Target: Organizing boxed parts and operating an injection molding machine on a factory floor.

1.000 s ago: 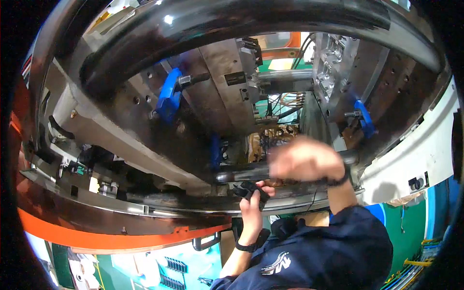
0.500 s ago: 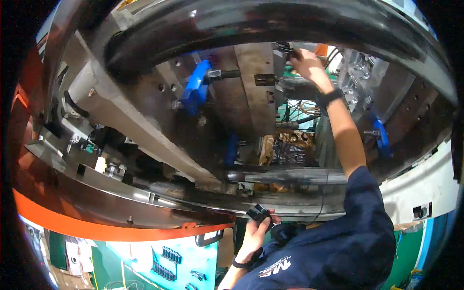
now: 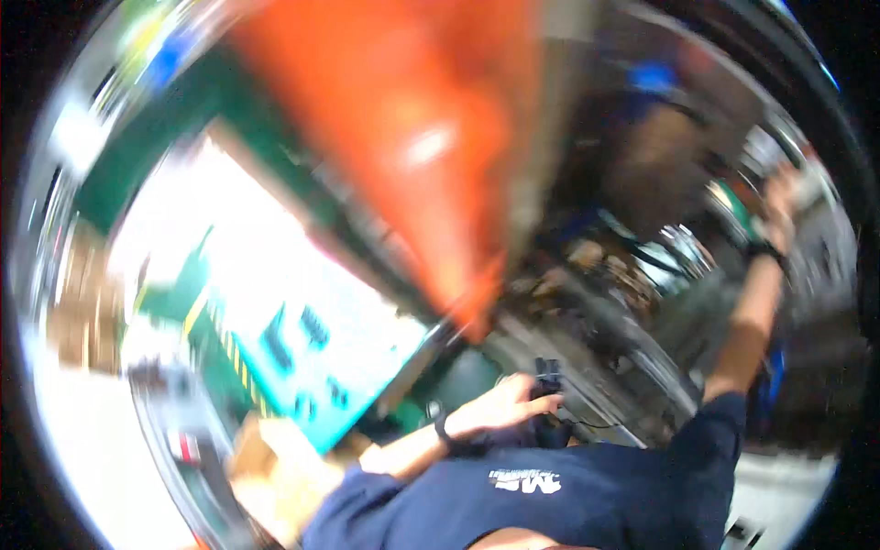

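Left hand (image 3: pixel 515 403): held low in front of the shirt (image 3: pixel 596 486), with the forearm brought in from the lower left; its grip is closed around a small item, pinched between thumb and fingers.
Black part (image 3: pixel 548 372): carried in the left hand, its upper end left showing above the thumb; its finer shape is blurred.
Right hand (image 3: pixel 779 206): stretched far out to the upper right, into the machine (image 3: pixel 632 174); whether its grip is spread or pressed together cannot be told, and neither can any contact with the metal around it.
Wristbands: a dark one (image 3: pixel 445 433) is worn on the left wrist, another (image 3: pixel 766 252) on the right.
Machine interior: filled with dark metal surfaces, smeared by motion; a blue piece (image 3: pixel 653 77) is seen high up in it.
Orange panel (image 3: pixel 422 147): set between the counter and the machine, narrowed toward its lower end, heavily blurred.
Counter (image 3: pixel 362 390): seen to the left, turquoise, with its far portion washed out by glare.
Rows of black pieces (image 3: pixel 314 326): laid on the counter side by side; two loose black pieces (image 3: pixel 337 392) are placed nearer its lower corner.
Floor (image 3: pixel 110 188): coloured green, shown beyond the counter.
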{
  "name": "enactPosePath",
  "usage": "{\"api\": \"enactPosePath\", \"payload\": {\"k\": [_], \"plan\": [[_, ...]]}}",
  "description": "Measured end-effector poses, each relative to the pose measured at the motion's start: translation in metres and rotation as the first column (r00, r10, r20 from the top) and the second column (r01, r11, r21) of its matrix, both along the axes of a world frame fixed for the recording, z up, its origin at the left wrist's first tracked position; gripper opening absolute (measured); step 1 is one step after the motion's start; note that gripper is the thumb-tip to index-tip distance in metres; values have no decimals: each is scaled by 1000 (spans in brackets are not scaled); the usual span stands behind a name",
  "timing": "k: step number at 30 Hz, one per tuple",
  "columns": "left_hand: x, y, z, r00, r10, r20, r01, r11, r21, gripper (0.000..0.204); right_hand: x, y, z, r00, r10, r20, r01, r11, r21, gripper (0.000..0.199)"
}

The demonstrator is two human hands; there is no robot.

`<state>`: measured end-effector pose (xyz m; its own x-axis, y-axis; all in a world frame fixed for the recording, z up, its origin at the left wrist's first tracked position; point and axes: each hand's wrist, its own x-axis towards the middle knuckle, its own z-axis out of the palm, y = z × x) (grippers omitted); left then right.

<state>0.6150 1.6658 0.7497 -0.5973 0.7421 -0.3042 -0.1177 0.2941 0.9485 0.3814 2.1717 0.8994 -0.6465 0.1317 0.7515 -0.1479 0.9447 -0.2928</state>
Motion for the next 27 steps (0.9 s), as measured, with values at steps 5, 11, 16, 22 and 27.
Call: {"api": "enactPosePath", "payload": {"k": [5, 11, 16, 22, 27], "plan": [[15, -64, 5, 969, -11, -248, 51, 986, 157, 43, 176, -86, 39, 998, 36, -45, -43, 983, -178, 50], [77, -189, -38, 876, 292, -384, -357, 928, -110, 42, 284, -221, 8, 559, 793, 242, -538, 569, -622, 41], [119, -300, -117, 638, 634, -436, -768, 482, -423, 33, 262, -533, -63, -13, 914, 406, -144, 400, -905, 9], [142, -474, -211, 255, 605, -754, -833, -258, -489, 24, 216, -690, -344, -108, 744, 660, 74, 668, -741, 22], [141, -572, -268, 317, 565, -762, -767, -320, -556, 24, 222, -791, -432, -85, 513, 854, -122, 846, -520, 26]]}}
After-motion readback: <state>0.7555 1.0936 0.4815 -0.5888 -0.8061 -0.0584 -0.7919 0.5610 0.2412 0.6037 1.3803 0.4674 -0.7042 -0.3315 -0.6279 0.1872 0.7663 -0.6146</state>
